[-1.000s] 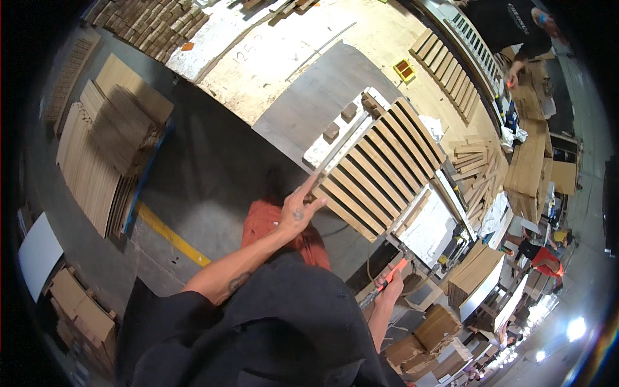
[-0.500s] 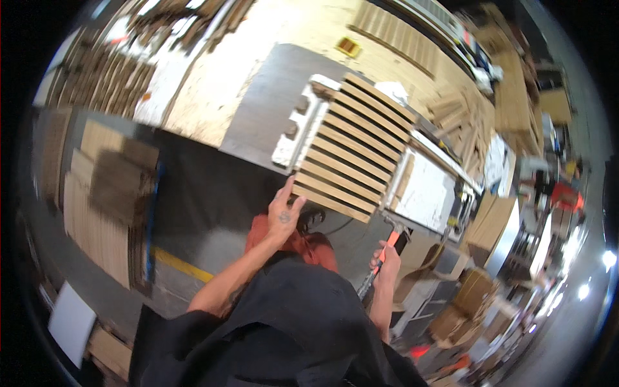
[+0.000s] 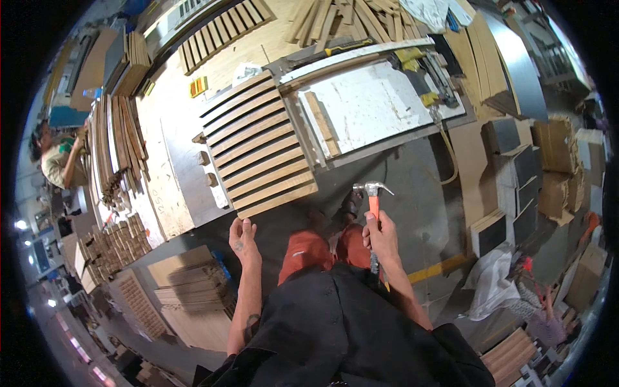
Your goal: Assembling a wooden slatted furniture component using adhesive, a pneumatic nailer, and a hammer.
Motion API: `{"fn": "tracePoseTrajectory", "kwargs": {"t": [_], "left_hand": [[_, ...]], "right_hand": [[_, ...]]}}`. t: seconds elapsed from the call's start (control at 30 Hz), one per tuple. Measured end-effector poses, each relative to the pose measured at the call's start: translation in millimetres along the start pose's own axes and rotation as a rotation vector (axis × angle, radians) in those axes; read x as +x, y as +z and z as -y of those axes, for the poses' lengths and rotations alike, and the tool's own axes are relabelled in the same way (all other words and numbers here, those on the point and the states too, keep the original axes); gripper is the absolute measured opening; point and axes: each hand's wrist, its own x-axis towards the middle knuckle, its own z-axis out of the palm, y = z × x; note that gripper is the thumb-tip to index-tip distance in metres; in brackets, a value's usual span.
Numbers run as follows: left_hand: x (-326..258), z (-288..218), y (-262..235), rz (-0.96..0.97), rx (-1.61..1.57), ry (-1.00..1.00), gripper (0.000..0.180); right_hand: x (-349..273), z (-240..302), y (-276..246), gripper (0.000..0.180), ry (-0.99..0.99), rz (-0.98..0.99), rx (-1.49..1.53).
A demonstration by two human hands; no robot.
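Observation:
A slatted wooden panel (image 3: 263, 138), its brown slats spaced in parallel with dark gaps, lies on the workbench and reaches its front edge. My left hand (image 3: 245, 244) is at the panel's near left corner, fingers bent and fingertips against the edge; part of the grip is hidden. Away from the panel, over the floor to its right, my right hand (image 3: 382, 238) is wrapped round the orange handle of a claw hammer (image 3: 373, 189). The metal head points up and forward. Beside the panel's left edge, small wood blocks (image 3: 203, 158) sit on the bench.
Right of the panel is a white board (image 3: 367, 106) with a loose wood strip (image 3: 321, 124). Loose slats (image 3: 354, 22) are heaped at the back. Stacked boards (image 3: 193, 297) stand on the floor at left. Cardboard (image 3: 558, 161) is at right. Another person (image 3: 61, 158) is at far left.
My view has turned, so the bench and panel appear further left. My left hand's fingers are more bent at the panel corner. The hammer stays in my right hand, its head now more visible.

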Motion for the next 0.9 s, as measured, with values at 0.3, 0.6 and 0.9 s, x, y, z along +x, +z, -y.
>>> {"fn": "tracePoseTrajectory", "kwargs": {"t": [0.3, 0.6, 0.9], "left_hand": [[20, -6, 13, -0.012, 0.049, -0.016, 0.06], [33, 15, 22, -0.038, -0.128, 0.082, 0.055], [31, 12, 26, -0.078, -0.12, 0.055, 0.05]], "right_hand": [[-1, -7, -2, 0.029, 0.0, 0.162, 0.07], [29, 18, 56, 0.03, -0.113, 0.134, 0.153], [45, 12, 62, 0.029, -0.129, 0.16, 0.089]]}}
